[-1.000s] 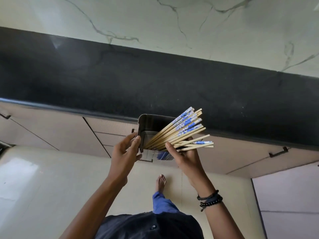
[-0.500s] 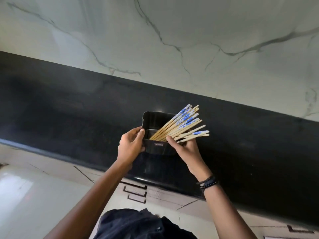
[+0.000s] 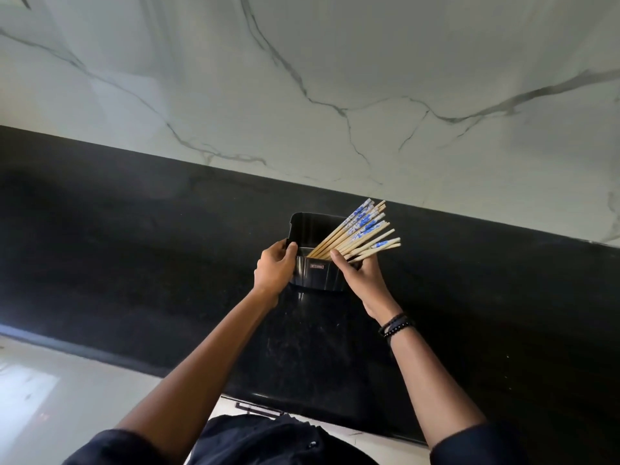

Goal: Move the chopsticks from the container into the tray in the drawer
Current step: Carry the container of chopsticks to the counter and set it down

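**Asha:** Chopsticks (image 3: 360, 231) first: where are they?

**Ben:** Leaning in the container (image 3: 315, 250), a fanned bundle with the blue-patterned ends sticking out over its right rim. None has left it yet.

**Asha:** Start close and work outward.

**Ben:** Nearest is the person's dark clothing, then both forearms reaching out over the black surface (image 3: 134, 246). A second ago the container was held in the air in front of the cabinet fronts; now it is out over the surface and looks set down or nearly so, though I cannot tell if its base touches. No drawer or tray is in view, so I judge the transfer itself has not begun.

**Asha:** And the hands?

**Ben:** The left hand (image 3: 273, 268) is curled around the container's left wall, thumb at the rim. The right hand (image 3: 359, 273) is wrapped around the right front corner, with one finger stretched along the rim, touching the lower shafts of the bundle. It has a beaded bracelet (image 3: 396, 325) at the wrist.

**Asha:** Beyond that?

**Ben:** A white veined marble wall (image 3: 335, 78) rises behind the surface.
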